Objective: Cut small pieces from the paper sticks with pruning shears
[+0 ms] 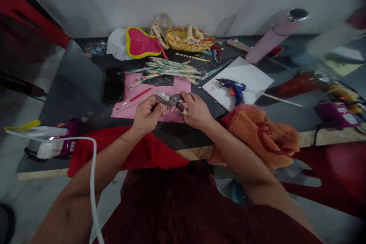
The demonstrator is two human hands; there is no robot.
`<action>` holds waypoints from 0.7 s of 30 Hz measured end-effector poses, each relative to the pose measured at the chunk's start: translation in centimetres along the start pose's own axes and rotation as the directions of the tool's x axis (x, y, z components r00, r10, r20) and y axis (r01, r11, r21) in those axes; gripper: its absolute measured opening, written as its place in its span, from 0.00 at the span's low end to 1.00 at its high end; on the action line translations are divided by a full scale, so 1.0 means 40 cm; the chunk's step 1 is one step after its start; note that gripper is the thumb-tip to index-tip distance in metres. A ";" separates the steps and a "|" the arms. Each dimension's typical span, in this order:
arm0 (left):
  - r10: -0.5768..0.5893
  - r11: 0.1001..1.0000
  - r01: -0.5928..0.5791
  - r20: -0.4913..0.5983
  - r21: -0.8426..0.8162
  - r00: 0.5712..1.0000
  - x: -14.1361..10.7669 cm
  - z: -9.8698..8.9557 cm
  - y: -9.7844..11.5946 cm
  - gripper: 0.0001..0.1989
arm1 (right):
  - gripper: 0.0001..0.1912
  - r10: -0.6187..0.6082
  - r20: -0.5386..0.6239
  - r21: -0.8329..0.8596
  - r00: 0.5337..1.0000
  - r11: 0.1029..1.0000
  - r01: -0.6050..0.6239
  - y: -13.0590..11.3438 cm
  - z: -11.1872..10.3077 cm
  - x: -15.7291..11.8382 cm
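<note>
My right hand (197, 110) is wrapped round the handles of a pair of pruning shears (172, 100), whose blades point left. My left hand (148, 113) is closed in a pinch right beside the blades. Anything between its fingers is too small to make out. Both hands are above a pink sheet of paper (131, 112) with small pale bits on it. Beyond them lies a pile of thin wooden sticks (171, 69), some in green-printed wrappers. A red stick (140, 94) rests on the paper, left of the shears.
A phone (113, 85) lies left of the paper. At the right are a blue glue gun (233, 85) on white paper (256, 74), an orange towel (257, 133) and a pink bottle (271, 40). A wicker basket (185, 45) stands by the wall. A white cable (93, 167) crosses my left arm.
</note>
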State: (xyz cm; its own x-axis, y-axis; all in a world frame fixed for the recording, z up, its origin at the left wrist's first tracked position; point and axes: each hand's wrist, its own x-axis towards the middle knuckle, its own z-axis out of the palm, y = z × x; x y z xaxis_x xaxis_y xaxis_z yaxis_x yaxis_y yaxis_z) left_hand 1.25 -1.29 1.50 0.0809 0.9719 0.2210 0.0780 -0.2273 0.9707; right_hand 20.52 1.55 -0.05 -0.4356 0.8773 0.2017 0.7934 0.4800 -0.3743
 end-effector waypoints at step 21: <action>-0.010 0.992 0.003 0.050 0.128 0.999 0.015 -0.009 -0.013 0.11 | 0.35 0.244 -0.085 0.062 0.966 0.969 -0.239 0.075 -0.005 0.025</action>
State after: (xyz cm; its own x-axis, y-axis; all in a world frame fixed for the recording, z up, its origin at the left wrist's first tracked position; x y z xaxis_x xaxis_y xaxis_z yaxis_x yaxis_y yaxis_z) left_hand 0.89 -0.57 1.16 0.1297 0.9698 0.2064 0.2050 -0.2299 0.9514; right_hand 22.54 3.89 -0.79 -0.1910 0.9649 0.1805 0.8466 0.2550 -0.4672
